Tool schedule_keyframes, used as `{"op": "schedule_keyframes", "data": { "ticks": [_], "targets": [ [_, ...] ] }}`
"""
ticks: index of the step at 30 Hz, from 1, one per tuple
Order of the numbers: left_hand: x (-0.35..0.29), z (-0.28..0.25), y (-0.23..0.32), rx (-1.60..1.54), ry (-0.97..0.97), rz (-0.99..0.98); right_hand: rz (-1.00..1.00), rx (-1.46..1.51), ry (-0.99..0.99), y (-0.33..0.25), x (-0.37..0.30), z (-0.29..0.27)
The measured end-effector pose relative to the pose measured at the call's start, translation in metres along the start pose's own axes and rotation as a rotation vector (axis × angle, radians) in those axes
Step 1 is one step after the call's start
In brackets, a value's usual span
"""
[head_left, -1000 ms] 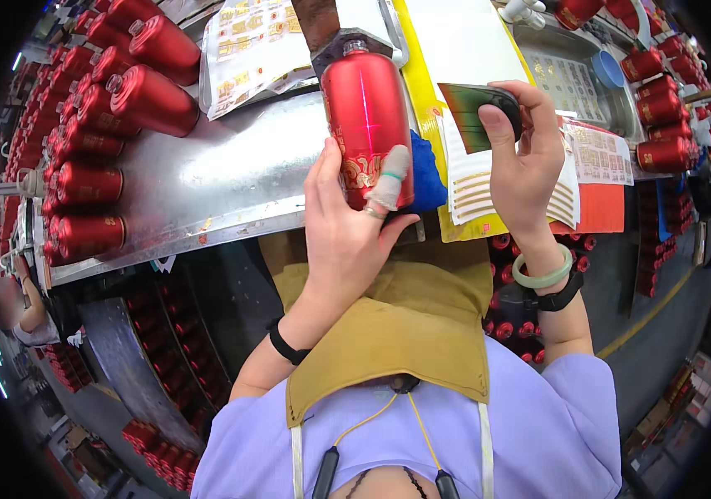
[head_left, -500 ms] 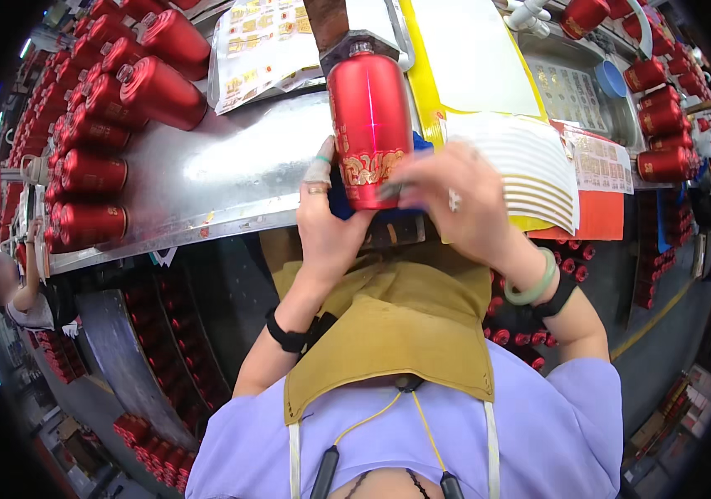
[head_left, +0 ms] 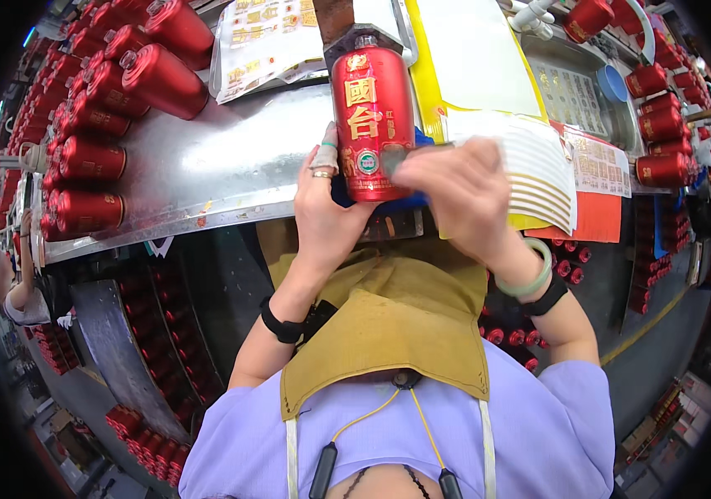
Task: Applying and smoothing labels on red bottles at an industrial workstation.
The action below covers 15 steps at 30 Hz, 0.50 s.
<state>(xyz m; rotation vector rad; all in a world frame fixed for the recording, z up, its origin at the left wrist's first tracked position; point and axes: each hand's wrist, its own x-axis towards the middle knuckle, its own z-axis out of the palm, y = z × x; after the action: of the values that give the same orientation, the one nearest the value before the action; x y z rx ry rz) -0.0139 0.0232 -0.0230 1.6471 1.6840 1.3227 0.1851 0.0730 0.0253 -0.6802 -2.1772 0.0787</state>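
A glossy red bottle (head_left: 399, 91) with gold lettering and a small green round emblem lies on its back at the bench's front, clear neck pointing away. My left hand (head_left: 326, 204) grips its lower left side, the thumb under the base. Tape wraps one finger, and a ring sits below it. Closed and smeared by motion, my right hand (head_left: 468, 195) pinches a slim dark tool (head_left: 401, 156) whose rounded tip is at the bottle's lower right side. The tool's exact kind is too blurred to make out. Blue cloth (head_left: 419, 137) shows partly beneath the bottle.
Several red bottles (head_left: 164, 81) stand crowded on the metal bench (head_left: 231, 150) at left, with more at far right. Sheets of gold stickers (head_left: 264, 37) lie behind. To the right are stacked white sheets (head_left: 522, 166), a yellow-edged board (head_left: 472, 58) and a blue cup (head_left: 611, 81).
The bottle has turned about its length, so large gold lettering and the green emblem now face up where plain red and a gold pattern showed. My right hand stays beside its lower end.
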Motion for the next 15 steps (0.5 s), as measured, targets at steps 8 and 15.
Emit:
{"op": "schedule_keyframes", "data": {
  "ticks": [8,15],
  "targets": [
    [-0.008,-0.007,0.002,0.157,0.040,0.107,0.662,0.401,0.185,-0.016,-0.001,-0.019],
    [-0.004,-0.009,0.006,0.074,-0.025,0.014,0.780,0.550,0.244,-0.005,0.003,-0.008]
  ]
}}
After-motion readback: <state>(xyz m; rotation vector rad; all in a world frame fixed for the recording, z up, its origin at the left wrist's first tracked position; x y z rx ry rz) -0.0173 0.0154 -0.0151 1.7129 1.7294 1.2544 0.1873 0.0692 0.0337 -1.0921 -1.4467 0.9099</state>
